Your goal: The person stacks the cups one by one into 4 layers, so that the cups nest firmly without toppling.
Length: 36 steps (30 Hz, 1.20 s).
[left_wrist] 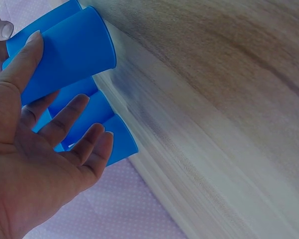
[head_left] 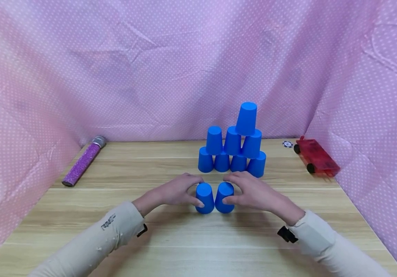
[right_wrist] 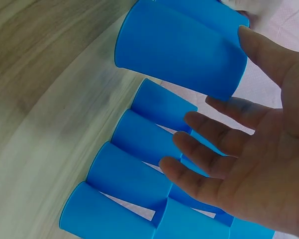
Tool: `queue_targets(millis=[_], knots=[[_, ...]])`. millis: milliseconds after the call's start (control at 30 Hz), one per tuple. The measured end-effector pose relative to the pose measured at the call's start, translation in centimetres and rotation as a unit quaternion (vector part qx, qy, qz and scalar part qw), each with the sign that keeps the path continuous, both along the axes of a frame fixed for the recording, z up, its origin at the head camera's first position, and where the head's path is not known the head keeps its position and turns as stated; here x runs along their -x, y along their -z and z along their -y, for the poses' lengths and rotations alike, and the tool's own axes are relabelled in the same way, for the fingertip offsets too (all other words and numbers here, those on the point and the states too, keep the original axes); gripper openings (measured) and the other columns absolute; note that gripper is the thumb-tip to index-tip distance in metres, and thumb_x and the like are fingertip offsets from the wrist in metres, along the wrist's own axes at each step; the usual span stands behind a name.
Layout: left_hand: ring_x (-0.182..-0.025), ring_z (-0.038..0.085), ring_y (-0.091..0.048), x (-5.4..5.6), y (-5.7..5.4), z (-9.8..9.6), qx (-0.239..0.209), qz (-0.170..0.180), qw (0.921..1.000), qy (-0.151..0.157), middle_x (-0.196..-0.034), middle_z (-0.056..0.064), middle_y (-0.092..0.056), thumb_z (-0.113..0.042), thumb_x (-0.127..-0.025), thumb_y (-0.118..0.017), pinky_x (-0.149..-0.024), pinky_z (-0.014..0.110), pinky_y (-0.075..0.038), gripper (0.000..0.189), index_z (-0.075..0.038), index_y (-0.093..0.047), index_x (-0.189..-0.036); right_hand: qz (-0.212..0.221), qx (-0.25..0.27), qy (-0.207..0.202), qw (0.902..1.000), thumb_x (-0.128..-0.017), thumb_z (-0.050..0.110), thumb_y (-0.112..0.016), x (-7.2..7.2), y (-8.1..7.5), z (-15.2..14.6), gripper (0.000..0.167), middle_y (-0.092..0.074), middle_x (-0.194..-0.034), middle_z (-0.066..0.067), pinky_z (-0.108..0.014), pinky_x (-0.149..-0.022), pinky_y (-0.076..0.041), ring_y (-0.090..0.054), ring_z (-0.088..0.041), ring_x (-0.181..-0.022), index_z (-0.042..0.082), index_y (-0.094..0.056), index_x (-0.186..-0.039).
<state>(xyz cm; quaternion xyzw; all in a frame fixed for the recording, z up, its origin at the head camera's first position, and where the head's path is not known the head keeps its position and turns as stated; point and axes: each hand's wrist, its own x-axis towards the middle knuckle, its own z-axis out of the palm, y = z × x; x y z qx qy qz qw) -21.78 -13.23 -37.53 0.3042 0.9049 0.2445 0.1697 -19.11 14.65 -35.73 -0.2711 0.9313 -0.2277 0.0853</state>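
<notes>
Two upside-down blue cups stand side by side on the table in front of a stack, their lower rims meeting or nearly so. My left hand [head_left: 178, 191] pinches the left cup [head_left: 204, 197] between thumb and index finger; in the left wrist view the thumb lies along this cup's wall [left_wrist: 74, 52], and the other fingers are loosely bent off it. My right hand [head_left: 255, 191] holds the right cup [head_left: 224, 191] likewise, thumb and index finger near its closed end. Behind them rises the cup stack [head_left: 213, 140]: several below, three in the middle row, one on top toward the right.
A purple glitter microphone [head_left: 84, 163] lies at the table's left edge. Toward the right edge are a red toy car [head_left: 317, 156] with black wheels and a poker chip [head_left: 287, 144]. Pink dotted cloth [head_left: 149, 77] encloses the wooden table [head_left: 198, 246] at the back and sides.
</notes>
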Motion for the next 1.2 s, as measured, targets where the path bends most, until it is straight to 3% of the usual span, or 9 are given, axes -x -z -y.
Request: queue_targets(millis=[433, 700, 800, 933, 1200], knots=[[-0.136, 0.026, -0.045, -0.1, 0.0, -0.1, 0.008, -0.012, 0.9999, -0.006, -0.128, -0.007, -0.065, -0.050, -0.083, -0.078, -0.111, 0.053, -0.042, 0.057, -0.026, -0.059, -0.130, -0.005, 0.008, 0.003, 0.9999, -0.088, 0.049, -0.073, 0.0, 0.6, 0.1, 0.065, -0.062, -0.139, -0.008, -0.060, -0.102, -0.049, -0.053, -0.035, -0.133, 0.015, -0.057, -0.140], [-0.139, 0.026, -0.042, -0.5, 0.2, 0.4, -0.005, -0.013, 0.9996, -0.023, -0.137, -0.006, -0.060, -0.059, -0.082, -0.074, -0.110, 0.054, -0.044, 0.070, -0.025, -0.054, -0.140, 0.000, 0.013, 0.002, 0.9999, -0.088, 0.048, -0.073, -0.1, 0.7, 0.0, 0.064, -0.062, -0.138, -0.008, -0.059, -0.103, -0.048, -0.053, -0.035, -0.133, 0.014, -0.058, -0.140], [-0.140, 0.025, -0.042, -0.4, -0.8, 0.8, -0.018, -0.024, 0.9989, -0.036, -0.140, -0.005, -0.059, -0.059, -0.083, -0.074, -0.111, 0.055, -0.043, 0.072, -0.024, -0.054, -0.142, 0.002, 0.016, 0.002, 0.9999, -0.088, 0.047, -0.073, -0.1, 0.6, -0.1, 0.064, -0.062, -0.139, -0.008, -0.059, -0.103, -0.048, -0.053, -0.035, -0.133, 0.014, -0.057, -0.140], [-0.140, 0.023, -0.040, -0.1, -3.1, 1.2, -0.036, -0.036, 0.9971, -0.056, -0.141, -0.006, -0.057, -0.058, -0.084, -0.073, -0.110, 0.056, -0.043, 0.072, -0.025, -0.052, -0.144, 0.007, 0.019, 0.005, 0.9998, -0.088, 0.046, -0.074, -0.1, 0.5, -0.2, 0.063, -0.061, -0.139, -0.008, -0.060, -0.104, -0.047, -0.053, -0.035, -0.134, 0.014, -0.057, -0.140], [-0.133, 0.022, -0.049, 0.8, -7.5, 1.4, -0.069, -0.104, 0.9906, -0.057, -0.139, -0.005, -0.059, -0.055, -0.087, -0.072, -0.109, 0.056, -0.044, 0.067, -0.024, -0.051, -0.143, 0.012, 0.020, 0.009, 0.9997, -0.088, 0.047, -0.074, -0.2, 0.6, -0.1, 0.063, -0.062, -0.139, -0.007, -0.061, -0.104, -0.047, -0.052, -0.035, -0.134, 0.016, -0.058, -0.140]])
